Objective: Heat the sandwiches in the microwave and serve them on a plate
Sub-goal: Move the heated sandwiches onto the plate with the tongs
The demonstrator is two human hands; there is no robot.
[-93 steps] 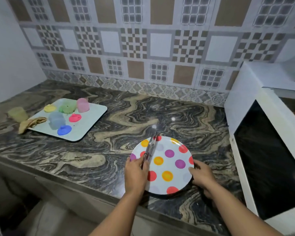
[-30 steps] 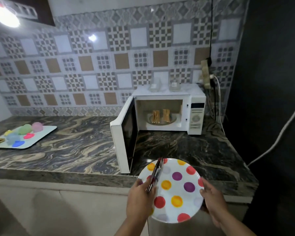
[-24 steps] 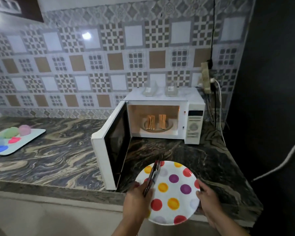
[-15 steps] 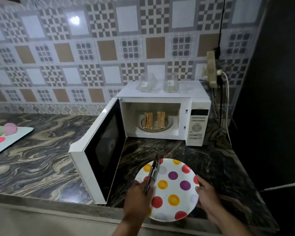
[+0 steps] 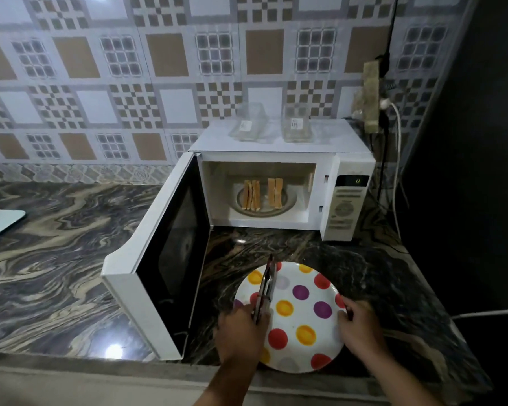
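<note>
A white microwave (image 5: pixel 282 142) stands at the back right of the counter with its door (image 5: pixel 162 259) swung wide open to the left. Inside, two sandwiches (image 5: pixel 252 195) (image 5: pixel 275 192) stand on edge on the turntable. In front of it is a white plate with coloured dots (image 5: pixel 299 317), low over the counter's front part. My left hand (image 5: pixel 241 332) grips the plate's left rim together with metal tongs (image 5: pixel 266 288) that lie across it. My right hand (image 5: pixel 359 329) holds the plate's right rim.
Two clear plastic containers (image 5: pixel 248 124) (image 5: pixel 296 126) sit on top of the microwave. A power strip and cables (image 5: pixel 373 95) hang on the wall to its right. A pale tray's corner (image 5: pixel 0 224) shows at the far left of the marble counter (image 5: pixel 56 259). A dark wall borders the right.
I have carried the plate and tongs from the counter's left part to in front of the open microwave. The view has closed in on the microwave and tilted down.
</note>
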